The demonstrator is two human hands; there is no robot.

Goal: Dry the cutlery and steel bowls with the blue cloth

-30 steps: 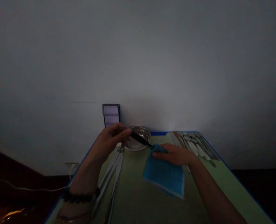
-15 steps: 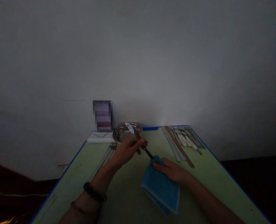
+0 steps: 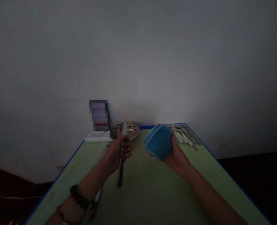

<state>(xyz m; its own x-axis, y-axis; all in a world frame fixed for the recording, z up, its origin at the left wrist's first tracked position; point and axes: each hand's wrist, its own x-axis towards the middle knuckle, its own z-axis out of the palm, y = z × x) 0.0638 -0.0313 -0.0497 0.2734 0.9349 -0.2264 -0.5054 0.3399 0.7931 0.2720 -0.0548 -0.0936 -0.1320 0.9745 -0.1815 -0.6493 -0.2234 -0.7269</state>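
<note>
The left hand (image 3: 118, 152) is holding a knife (image 3: 120, 175) above the table (image 3: 140, 197), its fingers curling closely round the middle and the blade pointing toward the metal bowl (image 3: 133, 132). The right hand (image 3: 178, 157) is gripping a folded blue cloth (image 3: 159, 142) apart from the knife — the two are not touching — with most of its fingers hiding behind the fabric. One piece is being handled, while cutlery (image 3: 188, 140) is lying grouped at the far right and long utensils (image 3: 103, 154) are resting partly behind the left arm (image 3: 93, 179); in this dim, blurred view, which pieces are done and which are left isn't clear.
</note>
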